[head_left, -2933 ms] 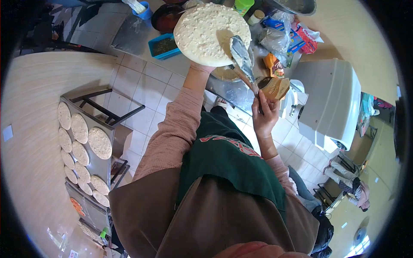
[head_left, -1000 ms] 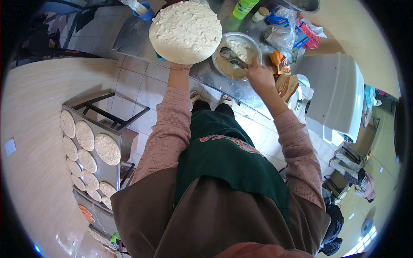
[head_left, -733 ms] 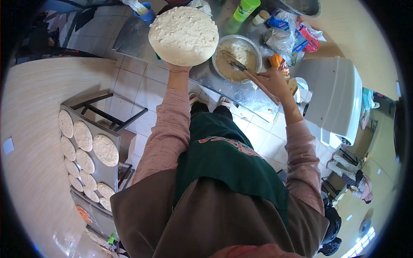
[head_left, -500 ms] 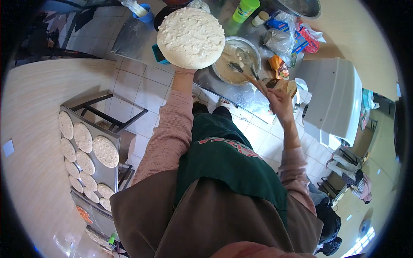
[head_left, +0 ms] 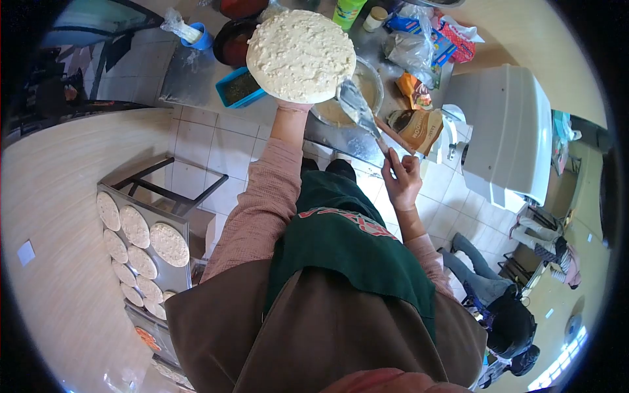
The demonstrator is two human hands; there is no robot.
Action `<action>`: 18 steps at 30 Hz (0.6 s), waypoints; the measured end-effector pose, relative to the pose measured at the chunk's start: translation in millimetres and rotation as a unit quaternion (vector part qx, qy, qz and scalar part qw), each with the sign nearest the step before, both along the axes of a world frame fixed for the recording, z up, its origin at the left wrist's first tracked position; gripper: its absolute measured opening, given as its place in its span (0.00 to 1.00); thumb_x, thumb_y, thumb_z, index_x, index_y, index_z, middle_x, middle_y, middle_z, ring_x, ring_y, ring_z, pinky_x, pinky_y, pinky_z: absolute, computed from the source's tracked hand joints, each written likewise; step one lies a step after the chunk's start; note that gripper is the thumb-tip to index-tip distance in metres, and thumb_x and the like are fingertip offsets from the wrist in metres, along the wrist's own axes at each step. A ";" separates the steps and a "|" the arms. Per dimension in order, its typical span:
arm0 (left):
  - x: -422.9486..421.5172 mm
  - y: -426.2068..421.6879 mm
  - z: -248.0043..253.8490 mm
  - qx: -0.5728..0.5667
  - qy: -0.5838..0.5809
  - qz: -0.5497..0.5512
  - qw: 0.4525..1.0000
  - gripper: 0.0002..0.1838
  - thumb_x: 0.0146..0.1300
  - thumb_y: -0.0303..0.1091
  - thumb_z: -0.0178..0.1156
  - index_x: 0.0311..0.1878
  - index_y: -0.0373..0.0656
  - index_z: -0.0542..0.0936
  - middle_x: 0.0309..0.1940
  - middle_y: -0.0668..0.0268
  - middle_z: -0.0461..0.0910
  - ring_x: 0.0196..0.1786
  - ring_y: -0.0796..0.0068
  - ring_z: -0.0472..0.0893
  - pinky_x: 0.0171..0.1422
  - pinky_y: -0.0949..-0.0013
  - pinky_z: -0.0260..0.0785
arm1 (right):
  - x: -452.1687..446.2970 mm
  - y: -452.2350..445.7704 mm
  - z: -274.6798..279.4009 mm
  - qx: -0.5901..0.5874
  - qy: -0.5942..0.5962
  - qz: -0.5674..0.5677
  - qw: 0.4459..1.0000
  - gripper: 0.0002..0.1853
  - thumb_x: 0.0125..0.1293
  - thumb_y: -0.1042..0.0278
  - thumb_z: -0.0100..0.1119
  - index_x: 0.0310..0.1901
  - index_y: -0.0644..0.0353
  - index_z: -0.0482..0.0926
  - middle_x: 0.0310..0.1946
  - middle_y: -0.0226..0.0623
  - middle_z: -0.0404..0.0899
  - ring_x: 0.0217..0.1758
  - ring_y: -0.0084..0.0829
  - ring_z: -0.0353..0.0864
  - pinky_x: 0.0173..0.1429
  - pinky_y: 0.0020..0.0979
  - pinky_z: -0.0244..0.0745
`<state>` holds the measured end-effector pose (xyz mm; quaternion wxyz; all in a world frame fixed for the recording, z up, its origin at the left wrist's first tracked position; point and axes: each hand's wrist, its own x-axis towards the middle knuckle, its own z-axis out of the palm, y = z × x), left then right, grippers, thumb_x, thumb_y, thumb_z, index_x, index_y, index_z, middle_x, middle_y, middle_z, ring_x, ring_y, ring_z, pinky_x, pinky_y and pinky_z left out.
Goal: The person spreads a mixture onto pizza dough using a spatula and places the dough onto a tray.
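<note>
A round dough base (head_left: 301,56) covered in lumpy pale cream rests on my left hand (head_left: 293,105), which supports it from below; its fingers are mostly hidden. My right hand (head_left: 402,178) is closed on the wooden handle of a cream-smeared spatula (head_left: 357,105). The spatula's blade meets the right edge of the base. A second wooden handle (head_left: 394,135) runs beside it up to my right fingers. Behind the base, partly covered, stands a metal bowl (head_left: 377,88) with pale mixture.
On the metal table (head_left: 187,85) are a blue tray of herbs (head_left: 240,87), a blue cup (head_left: 198,37), a green bottle (head_left: 347,12), a jar (head_left: 375,19) and packets (head_left: 414,90). A white machine (head_left: 504,134) stands right. Several bases lie on a rack (head_left: 169,245); people stand lower right.
The spatula has risen out of the bowl to the edge of the base. My right hand has moved down and left, and the base has shifted slightly right, covering more of the bowl.
</note>
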<state>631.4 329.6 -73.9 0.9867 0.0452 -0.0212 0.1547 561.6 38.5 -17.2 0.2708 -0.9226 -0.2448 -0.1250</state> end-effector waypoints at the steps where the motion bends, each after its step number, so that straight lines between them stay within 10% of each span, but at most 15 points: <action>1: 0.7 3.3 -4.5 -0.131 -0.144 -0.061 0.979 0.41 0.66 0.69 0.34 0.74 0.52 0.57 0.75 0.59 0.54 0.75 0.48 0.55 0.75 0.40 0.50 | -1.5 -6.4 0.2 -0.016 -0.008 -0.002 1.000 0.16 0.51 0.76 0.70 0.44 0.56 0.85 0.29 0.32 0.68 0.24 0.24 0.72 0.28 0.27 0.72; 8: 0.6 7.4 -9.3 -0.204 -0.106 -0.105 0.968 0.43 0.63 0.72 0.36 0.73 0.53 0.61 0.73 0.60 0.58 0.74 0.48 0.58 0.74 0.37 0.51 | 15.5 -10.7 12.6 0.084 0.059 -0.028 0.994 0.16 0.52 0.79 0.68 0.46 0.61 0.85 0.30 0.36 0.69 0.28 0.26 0.73 0.33 0.27 0.74; 11: 4.5 -5.4 13.7 0.131 0.188 0.033 0.973 0.42 0.63 0.71 0.36 0.73 0.53 0.61 0.73 0.60 0.58 0.74 0.49 0.58 0.74 0.38 0.51 | 25.8 12.3 26.6 0.114 0.038 -0.030 0.992 0.16 0.52 0.78 0.69 0.45 0.59 0.85 0.30 0.35 0.70 0.28 0.26 0.73 0.33 0.27 0.74; 14: 8.2 -3.0 9.5 0.091 0.161 0.005 0.983 0.42 0.63 0.71 0.37 0.73 0.53 0.60 0.73 0.60 0.59 0.74 0.50 0.58 0.74 0.40 0.51 | 19.6 21.6 29.0 0.101 0.018 -0.015 0.995 0.17 0.52 0.76 0.70 0.45 0.57 0.86 0.30 0.34 0.70 0.27 0.26 0.73 0.32 0.27 0.74; 16: 12.9 -0.6 17.3 -0.193 -0.104 -0.114 0.969 0.42 0.63 0.71 0.38 0.73 0.53 0.60 0.73 0.60 0.59 0.74 0.50 0.58 0.75 0.39 0.49 | 12.1 26.4 27.4 0.062 -0.013 -0.015 0.998 0.17 0.50 0.75 0.72 0.45 0.54 0.86 0.29 0.32 0.69 0.25 0.25 0.72 0.28 0.27 0.73; 17: 15.1 -9.2 21.1 0.089 0.109 0.007 0.990 0.43 0.62 0.71 0.39 0.73 0.53 0.60 0.73 0.60 0.59 0.74 0.49 0.58 0.75 0.39 0.49 | 7.9 26.0 23.9 0.046 -0.014 -0.009 0.999 0.18 0.50 0.75 0.72 0.45 0.53 0.86 0.28 0.32 0.69 0.25 0.24 0.72 0.27 0.27 0.72; 18: 18.2 -12.4 25.0 0.088 0.107 0.009 0.990 0.43 0.62 0.71 0.39 0.73 0.53 0.60 0.73 0.60 0.59 0.74 0.49 0.58 0.75 0.39 0.49 | 3.9 24.7 17.9 0.031 -0.017 -0.003 0.999 0.18 0.49 0.75 0.72 0.46 0.52 0.86 0.28 0.31 0.69 0.24 0.24 0.72 0.27 0.27 0.72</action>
